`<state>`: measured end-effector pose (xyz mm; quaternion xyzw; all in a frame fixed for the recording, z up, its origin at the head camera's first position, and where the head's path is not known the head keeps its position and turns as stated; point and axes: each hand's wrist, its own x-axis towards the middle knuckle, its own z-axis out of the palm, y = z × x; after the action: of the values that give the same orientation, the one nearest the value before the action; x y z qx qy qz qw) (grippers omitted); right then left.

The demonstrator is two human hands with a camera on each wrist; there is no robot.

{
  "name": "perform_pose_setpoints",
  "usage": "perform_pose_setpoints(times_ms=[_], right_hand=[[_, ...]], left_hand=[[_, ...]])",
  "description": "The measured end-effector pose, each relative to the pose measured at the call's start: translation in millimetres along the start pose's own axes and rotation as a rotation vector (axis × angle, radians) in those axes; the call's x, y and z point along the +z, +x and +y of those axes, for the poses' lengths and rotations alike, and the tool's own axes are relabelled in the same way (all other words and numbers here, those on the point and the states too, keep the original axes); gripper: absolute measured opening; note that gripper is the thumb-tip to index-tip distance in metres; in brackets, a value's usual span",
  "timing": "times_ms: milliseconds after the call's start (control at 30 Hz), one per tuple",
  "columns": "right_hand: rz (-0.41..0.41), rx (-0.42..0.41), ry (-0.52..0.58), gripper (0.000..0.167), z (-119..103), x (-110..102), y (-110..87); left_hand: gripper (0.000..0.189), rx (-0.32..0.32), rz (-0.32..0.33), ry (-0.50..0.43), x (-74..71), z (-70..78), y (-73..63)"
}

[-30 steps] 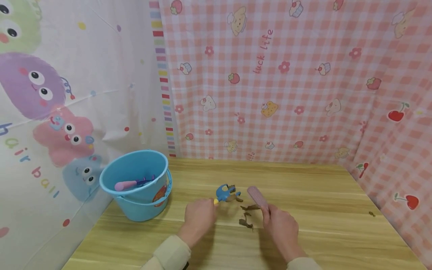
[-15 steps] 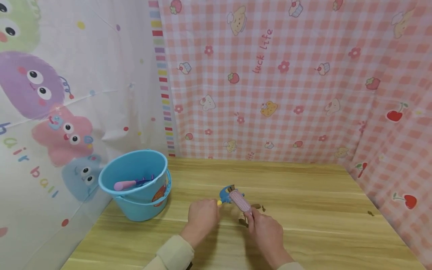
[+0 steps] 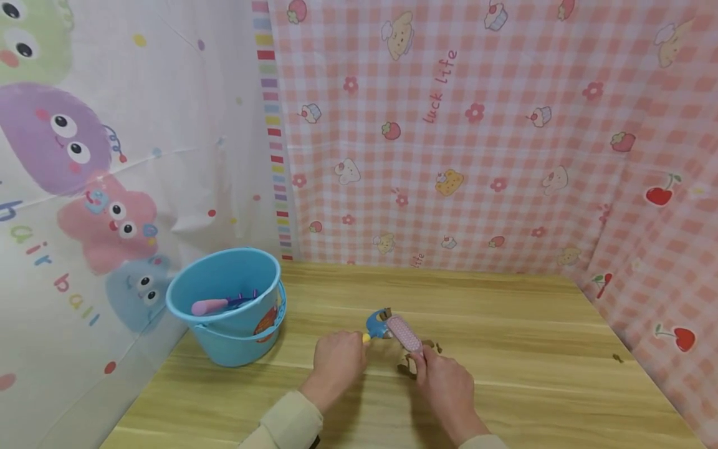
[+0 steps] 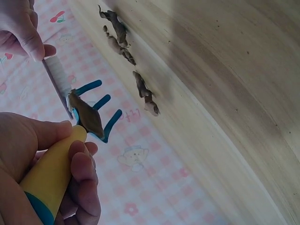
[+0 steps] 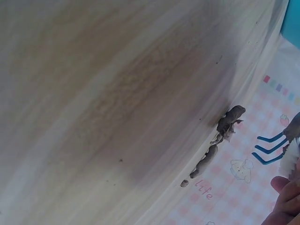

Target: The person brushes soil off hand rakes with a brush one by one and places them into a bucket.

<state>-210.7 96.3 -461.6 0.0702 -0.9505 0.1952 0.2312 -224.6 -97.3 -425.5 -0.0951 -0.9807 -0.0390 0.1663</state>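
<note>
My left hand (image 3: 339, 365) grips the yellow handle of a small blue hand rake (image 4: 54, 176). Brown mud clings to the rake's head between its bent tines. In my right hand (image 3: 449, 386) is a pink scrubbing brush (image 3: 405, 334), its back dotted and its white bristles (image 4: 57, 75) facing the rake. The bristles appear to touch the mud on the rake's head, which the brush partly hides in the head view. Below the tools, several brown mud clumps (image 4: 115, 26) lie on the wooden table (image 3: 521, 312).
A light blue bucket (image 3: 235, 349) stands at the left of the table. Inside it lies a tool with a pink handle (image 3: 210, 306) and purple prongs. One small mud crumb (image 3: 617, 358) sits near the right edge. Patterned cloths (image 3: 359, 206) hang behind and at both sides.
My right hand has brought the brush leftward from above the table onto the rake's head. The left hand and rake have shifted slightly right. Over the last half second the brush has barely moved.
</note>
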Motion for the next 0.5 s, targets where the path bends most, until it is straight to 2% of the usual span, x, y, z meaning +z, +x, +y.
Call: perform_pose_setpoints(times_ms=[100,200,300,367,400,500], right_hand=[[-0.041,0.02,0.0,0.024,6,0,1.1],[-0.098,0.081,0.009,0.026,22,-4,3.2],[-0.121,0.142,0.035,0.027,40,-11,5.8],[-0.103,0.147,0.051,0.028,43,-15,8.7],[-0.08,0.133,0.066,0.027,41,-17,10.0],[-0.013,0.057,0.106,0.024,21,-20,13.2]], left_hand=[[0.037,0.003,-0.016,-0.006,-0.3,0.0,-0.7],[0.036,-0.015,-0.018,-0.027,-2.4,-2.5,-1.8],[0.035,-0.027,0.021,-0.033,-6.5,-7.2,-1.0],[0.033,-0.019,0.044,-0.033,-8.5,-9.4,1.1],[0.031,-0.012,0.035,-0.028,-9.4,-9.3,2.3],[0.03,0.012,0.021,-0.008,-6.7,-6.0,4.2]])
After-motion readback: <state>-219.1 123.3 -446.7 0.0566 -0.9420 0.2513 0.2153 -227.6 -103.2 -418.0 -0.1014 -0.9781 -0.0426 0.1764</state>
